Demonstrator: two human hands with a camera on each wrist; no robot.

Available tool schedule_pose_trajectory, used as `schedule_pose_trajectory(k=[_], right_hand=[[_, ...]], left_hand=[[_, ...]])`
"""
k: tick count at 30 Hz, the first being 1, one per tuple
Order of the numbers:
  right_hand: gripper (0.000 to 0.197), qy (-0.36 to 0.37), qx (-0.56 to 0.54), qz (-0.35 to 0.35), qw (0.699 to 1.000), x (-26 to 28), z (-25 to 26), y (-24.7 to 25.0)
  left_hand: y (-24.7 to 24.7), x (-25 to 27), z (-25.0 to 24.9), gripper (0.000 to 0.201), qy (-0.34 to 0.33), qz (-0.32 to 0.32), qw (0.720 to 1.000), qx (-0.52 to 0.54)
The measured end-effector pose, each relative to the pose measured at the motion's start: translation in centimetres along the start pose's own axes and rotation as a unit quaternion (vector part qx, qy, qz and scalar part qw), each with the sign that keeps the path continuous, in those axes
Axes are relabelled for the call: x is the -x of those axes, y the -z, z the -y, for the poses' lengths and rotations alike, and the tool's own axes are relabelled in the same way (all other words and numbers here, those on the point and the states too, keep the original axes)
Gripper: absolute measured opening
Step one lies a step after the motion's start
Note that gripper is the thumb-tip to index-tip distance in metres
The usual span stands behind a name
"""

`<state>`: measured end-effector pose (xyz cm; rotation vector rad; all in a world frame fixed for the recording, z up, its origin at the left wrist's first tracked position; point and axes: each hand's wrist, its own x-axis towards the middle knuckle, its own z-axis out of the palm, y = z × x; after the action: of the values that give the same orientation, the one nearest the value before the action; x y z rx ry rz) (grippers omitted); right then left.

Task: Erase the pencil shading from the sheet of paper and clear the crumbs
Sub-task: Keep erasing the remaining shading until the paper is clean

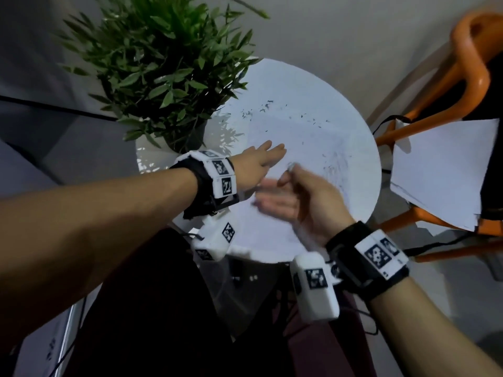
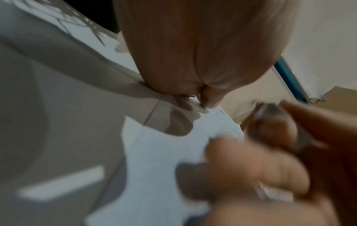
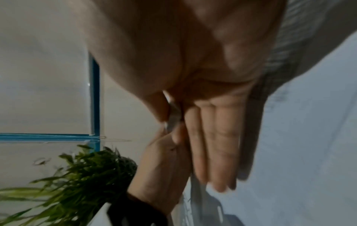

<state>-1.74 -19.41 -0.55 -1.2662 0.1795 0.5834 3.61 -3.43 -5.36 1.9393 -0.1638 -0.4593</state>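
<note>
A white sheet of paper (image 1: 299,137) lies on the round white table (image 1: 373,164). Dark eraser crumbs (image 1: 261,108) are scattered over its far part, and faint pencil marks (image 1: 332,165) remain near its right side. My left hand (image 1: 265,156) presses flat on the sheet's left part with straight fingers (image 2: 206,99). My right hand (image 1: 283,191) is blurred just beside it over the paper. It pinches a small grey eraser (image 3: 173,116) between thumb and forefinger, with the other fingers (image 3: 218,145) held out straight.
A potted green plant (image 1: 163,63) stands at the table's far left, close to my left hand. An orange chair (image 1: 468,72) to the right carries loose white sheets (image 1: 441,172). Cables hang below the table edge near my legs.
</note>
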Motion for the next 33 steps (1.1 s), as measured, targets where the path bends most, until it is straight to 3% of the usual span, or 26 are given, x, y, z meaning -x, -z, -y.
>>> schedule_pose_trajectory(k=[2, 6, 11, 14, 18, 22, 25, 29, 33], right_hand=[[0.033, -0.071, 0.047, 0.038, 0.996, 0.7, -0.7, -0.2], [0.029, 0.054, -0.026, -0.083, 0.995, 0.0, -0.3, 0.3], [0.034, -0.022, 0.037, 0.007, 0.999, 0.5, -1.6, 0.2], [0.037, 0.042, 0.01, -0.035, 0.998, -0.1, -2.1, 0.4], [0.036, -0.001, 0.007, -0.012, 1.0, -0.6, -1.5, 0.0], [0.041, 0.122, 0.052, -0.086, 0.987, -1.4, -1.4, 0.4], [0.036, 0.05, 0.051, -0.024, 0.997, -1.2, -0.9, 0.4], [0.037, 0.14, 0.085, -0.102, 0.981, -1.6, -0.7, 1.9], [0.034, 0.071, 0.024, -0.044, 0.996, -1.0, -0.3, 2.4]], left_hand=[[0.3, -0.2, 0.1, 0.066, -0.002, 0.017, 0.998, -0.061], [0.3, -0.1, 0.4, 0.066, -0.026, 0.033, 0.997, -0.066], [0.3, 0.2, -0.3, 0.062, -0.036, 0.02, 0.991, -0.125], [-0.1, 0.1, 1.0, 0.065, -0.046, 0.02, 0.991, -0.127], [0.1, 0.1, 0.8, 0.06, -0.053, -0.002, 0.993, -0.107], [0.2, 0.2, 0.9, 0.063, -0.058, 0.021, 0.992, -0.111], [0.4, 0.2, 1.1, 0.062, -0.067, 0.016, 0.985, -0.157], [0.2, 0.2, 0.6, 0.062, -0.094, 0.008, 0.978, -0.184], [0.0, 0.1, 0.5, 0.061, -0.102, 0.003, 0.975, -0.196]])
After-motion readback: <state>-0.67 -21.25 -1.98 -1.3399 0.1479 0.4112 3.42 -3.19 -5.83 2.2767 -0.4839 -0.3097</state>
